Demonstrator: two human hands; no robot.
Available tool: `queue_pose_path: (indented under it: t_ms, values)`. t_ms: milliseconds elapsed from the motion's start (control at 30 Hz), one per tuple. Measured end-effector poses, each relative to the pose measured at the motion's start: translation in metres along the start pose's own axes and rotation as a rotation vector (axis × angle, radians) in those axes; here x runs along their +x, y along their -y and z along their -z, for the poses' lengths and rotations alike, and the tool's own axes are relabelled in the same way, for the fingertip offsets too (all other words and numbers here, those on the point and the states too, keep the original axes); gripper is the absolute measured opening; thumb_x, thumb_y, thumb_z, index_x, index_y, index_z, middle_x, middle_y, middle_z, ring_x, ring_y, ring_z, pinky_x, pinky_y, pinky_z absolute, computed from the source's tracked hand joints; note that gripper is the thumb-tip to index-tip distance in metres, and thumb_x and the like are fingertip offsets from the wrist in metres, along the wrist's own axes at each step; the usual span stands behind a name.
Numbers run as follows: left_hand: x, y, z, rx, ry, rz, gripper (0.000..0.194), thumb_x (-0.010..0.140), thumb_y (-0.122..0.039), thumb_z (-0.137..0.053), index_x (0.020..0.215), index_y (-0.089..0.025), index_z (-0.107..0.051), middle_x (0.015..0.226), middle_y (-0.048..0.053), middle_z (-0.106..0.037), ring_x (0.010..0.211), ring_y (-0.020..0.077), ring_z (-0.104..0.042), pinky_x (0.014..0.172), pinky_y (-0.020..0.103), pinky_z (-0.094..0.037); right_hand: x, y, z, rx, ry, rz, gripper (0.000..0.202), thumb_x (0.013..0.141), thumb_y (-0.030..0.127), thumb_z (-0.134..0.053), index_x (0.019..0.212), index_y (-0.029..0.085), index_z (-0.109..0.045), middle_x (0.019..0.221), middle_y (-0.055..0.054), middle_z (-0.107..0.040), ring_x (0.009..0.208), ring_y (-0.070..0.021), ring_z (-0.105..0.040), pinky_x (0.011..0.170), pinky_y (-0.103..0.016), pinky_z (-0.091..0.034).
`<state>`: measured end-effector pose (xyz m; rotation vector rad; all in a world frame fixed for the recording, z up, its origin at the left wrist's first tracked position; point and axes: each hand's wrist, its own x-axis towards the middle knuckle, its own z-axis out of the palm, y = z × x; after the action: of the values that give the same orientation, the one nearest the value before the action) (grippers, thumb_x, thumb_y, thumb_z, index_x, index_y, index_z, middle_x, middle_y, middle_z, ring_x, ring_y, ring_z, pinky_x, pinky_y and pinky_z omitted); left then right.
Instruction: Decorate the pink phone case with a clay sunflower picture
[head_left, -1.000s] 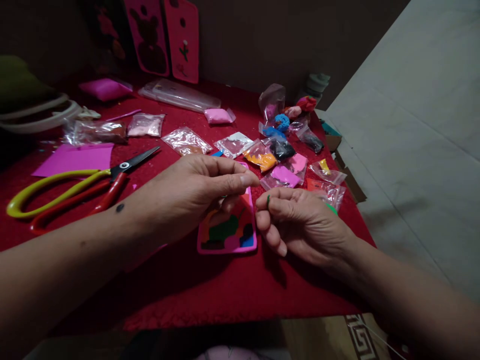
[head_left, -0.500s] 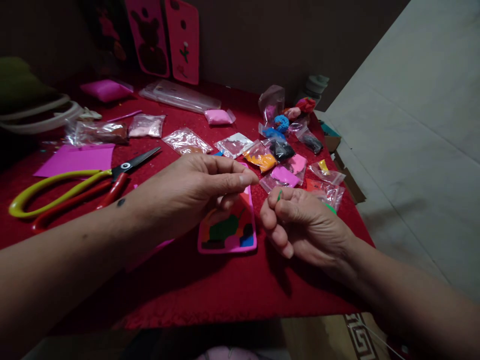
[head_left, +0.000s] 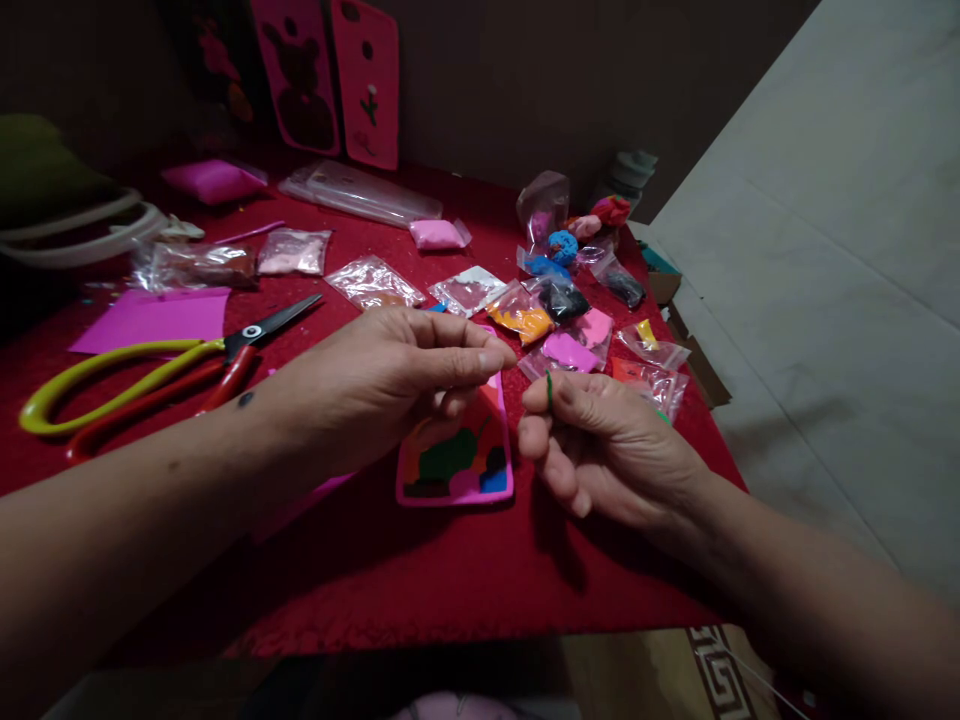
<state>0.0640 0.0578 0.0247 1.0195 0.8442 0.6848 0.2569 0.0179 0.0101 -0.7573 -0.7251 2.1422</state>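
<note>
Between the thumb and forefinger of my right hand [head_left: 607, 435] is a thin green strand [head_left: 549, 390], which stands upright over the fingertip. My left hand [head_left: 405, 370] is pinched, thumb against forefinger, and whatever might be between those fingertips is too small to make out. Partly hidden under my left hand lies a pink-rimmed phone case [head_left: 512, 470] with green, red, orange, black and blue patches. The two hands are a short way apart, over the case's right side.
Yellow-and-red-handled scissors [head_left: 142, 350] lie at the left near a pink sheet [head_left: 150, 318]. Bags of coloured clay [head_left: 521, 315] spread behind the hands. Two decorated cases [head_left: 366, 85] lean on the wall, and a bottle [head_left: 630, 178] stands at the back right.
My right hand's fingertips have shifted slightly left, and the green strand now shows longer and more upright between them. My left hand is nearly still.
</note>
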Motion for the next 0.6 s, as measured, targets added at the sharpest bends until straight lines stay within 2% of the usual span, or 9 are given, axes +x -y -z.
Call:
queue_pose_path:
  t_ms: [167,300,600]
  values:
    - [0.0012,0.0000,0.0010,-0.020,0.008,0.007,0.009,0.079,-0.017,-0.072,0.071,-0.014,-0.070,0.052,0.000,-0.050,0.042,0.0063,-0.041,0.039,0.014,-0.034,0.0004,-0.0015,-0.0003,0.000,0.010,0.013,0.023,0.078,0.035,-0.083,0.082,0.015,-0.074,0.068,-0.003,-0.077,0.047,-0.0114,-0.069,0.038,-0.015,-0.052]
    - [0.0020,0.0007,0.0020,-0.030,0.028,0.007,0.007,0.080,-0.016,-0.072,0.073,-0.013,-0.071,0.051,-0.001,-0.049,0.040,0.0055,-0.041,0.036,0.012,-0.032,0.0015,-0.0014,-0.0001,-0.009,-0.014,0.019,0.023,0.074,0.033,-0.086,0.079,0.015,-0.072,0.065,-0.002,-0.075,0.045,-0.0106,-0.067,0.038,-0.015,-0.050]
    - [0.0011,0.0017,0.0032,-0.027,0.028,0.013,0.006,0.079,-0.016,-0.072,0.075,-0.013,-0.072,0.050,-0.001,-0.051,0.039,0.0058,-0.042,0.035,0.012,-0.034,0.0008,-0.0010,0.0000,-0.007,-0.030,0.065,0.022,0.071,0.029,-0.088,0.076,0.015,-0.072,0.065,0.000,-0.073,0.048,-0.0100,-0.065,0.041,-0.016,-0.049]
